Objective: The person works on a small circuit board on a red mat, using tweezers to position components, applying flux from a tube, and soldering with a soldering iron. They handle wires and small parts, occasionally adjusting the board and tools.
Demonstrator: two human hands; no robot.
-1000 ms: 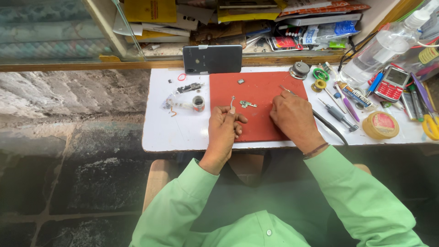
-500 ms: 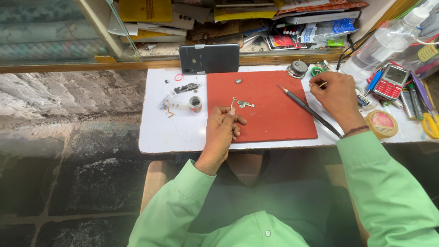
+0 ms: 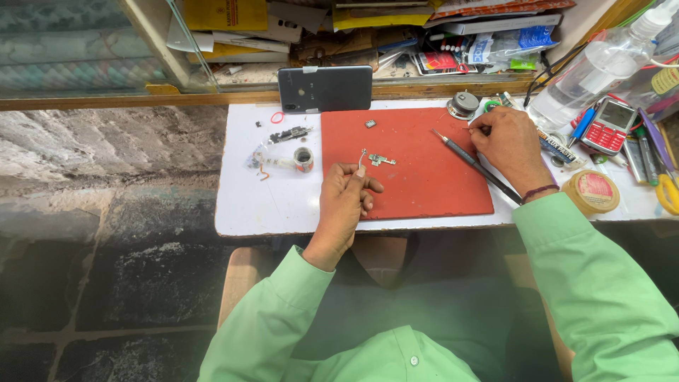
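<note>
My left hand (image 3: 345,201) rests at the near edge of a red work mat (image 3: 417,177) and pinches a pair of thin metal tweezers (image 3: 362,160), tips pointing away from me. Just beyond the tips lies a small metal phone part (image 3: 382,160). My right hand (image 3: 511,145) is at the mat's right edge, fingers closed on a small thin tool near a round metal tin (image 3: 463,105). A long dark soldering pen (image 3: 475,166) lies slanted on the mat under that hand. A dark phone (image 3: 325,88) stands on its side at the back.
On the small white table (image 3: 269,205), left of the mat, lie a tape roll (image 3: 303,158) and small parts. At the right are a clear bottle (image 3: 594,67), a red keypad phone (image 3: 612,126), a yellow round tin (image 3: 593,191) and pens. Cluttered shelves stand behind; stone floor lies left.
My right hand moved from the mat's centre to its right edge near the round tin, leaving the soldering pen lying on the mat. My left hand stayed put with the tweezers.
</note>
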